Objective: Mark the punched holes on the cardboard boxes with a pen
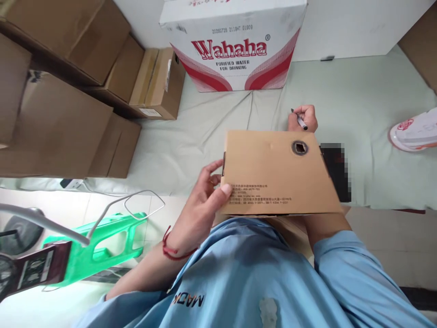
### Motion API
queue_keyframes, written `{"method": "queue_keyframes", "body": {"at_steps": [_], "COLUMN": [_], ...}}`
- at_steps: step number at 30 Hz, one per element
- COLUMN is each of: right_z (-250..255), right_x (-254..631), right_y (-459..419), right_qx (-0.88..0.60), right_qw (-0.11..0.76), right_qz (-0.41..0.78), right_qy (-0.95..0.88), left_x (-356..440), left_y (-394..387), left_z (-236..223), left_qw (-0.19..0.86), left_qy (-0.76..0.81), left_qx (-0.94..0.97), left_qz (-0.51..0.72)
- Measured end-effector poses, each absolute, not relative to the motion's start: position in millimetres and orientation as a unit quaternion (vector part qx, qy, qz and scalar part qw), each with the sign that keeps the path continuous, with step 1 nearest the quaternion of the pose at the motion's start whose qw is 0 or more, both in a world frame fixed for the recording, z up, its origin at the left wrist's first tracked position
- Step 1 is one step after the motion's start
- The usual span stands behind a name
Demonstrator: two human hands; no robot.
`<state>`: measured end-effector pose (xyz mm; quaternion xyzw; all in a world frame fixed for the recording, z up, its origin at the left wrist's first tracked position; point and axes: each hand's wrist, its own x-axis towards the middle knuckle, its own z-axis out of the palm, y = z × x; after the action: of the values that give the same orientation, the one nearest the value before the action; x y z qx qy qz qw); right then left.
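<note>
A flat brown cardboard box (269, 171) is held up close to my body, with printed black text along its near edge and a dark-ringed hole near its far right corner. My left hand (208, 193) grips the left side of this box, thumb on top and fingers at the edge. Beyond the far right corner, my right hand (304, 117) is closed around a marker pen (302, 122) with a grey barrel and black end. The box hides most of my right forearm.
A white and red water carton (235, 54) stands at the back of the cloth-covered table (205, 118). Brown cartons (61, 114) are stacked on the left. A white container (413, 130) lies at the right, and a green stool (99, 246) stands below left.
</note>
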<state>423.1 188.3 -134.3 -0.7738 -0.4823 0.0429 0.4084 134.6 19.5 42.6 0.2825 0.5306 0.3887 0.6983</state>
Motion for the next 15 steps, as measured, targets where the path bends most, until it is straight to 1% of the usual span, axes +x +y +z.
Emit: {"method": "queue_keyframes", "body": {"at_steps": [5, 8, 10, 11, 13, 15], "right_z": [-127, -128, -129, -130, -130, -126], "right_x": [425, 424, 422, 421, 419, 417], "right_y": [182, 184, 185, 186, 186, 186], "right_qx": [-0.751, -0.74, -0.73, -0.722, -0.699, -0.684], "right_qw": [0.459, 0.497, 0.522, 0.54, 0.579, 0.604], "right_qz": [0.061, 0.06, 0.064, 0.07, 0.088, 0.11], "right_qy": [-0.47, -0.45, -0.436, -0.428, -0.41, -0.394], "left_x": [130, 126, 123, 122, 121, 123], "left_y": [8, 11, 16, 19, 23, 27], "left_z": [65, 56, 45, 40, 33, 28], "left_qw": [0.49, 0.318, 0.209, 0.172, 0.141, 0.141], "left_qy": [0.56, 0.521, 0.478, 0.465, 0.464, 0.465], "left_qx": [0.47, 0.609, 0.69, 0.717, 0.742, 0.75], "left_qz": [0.475, 0.507, 0.502, 0.491, 0.464, 0.45]}}
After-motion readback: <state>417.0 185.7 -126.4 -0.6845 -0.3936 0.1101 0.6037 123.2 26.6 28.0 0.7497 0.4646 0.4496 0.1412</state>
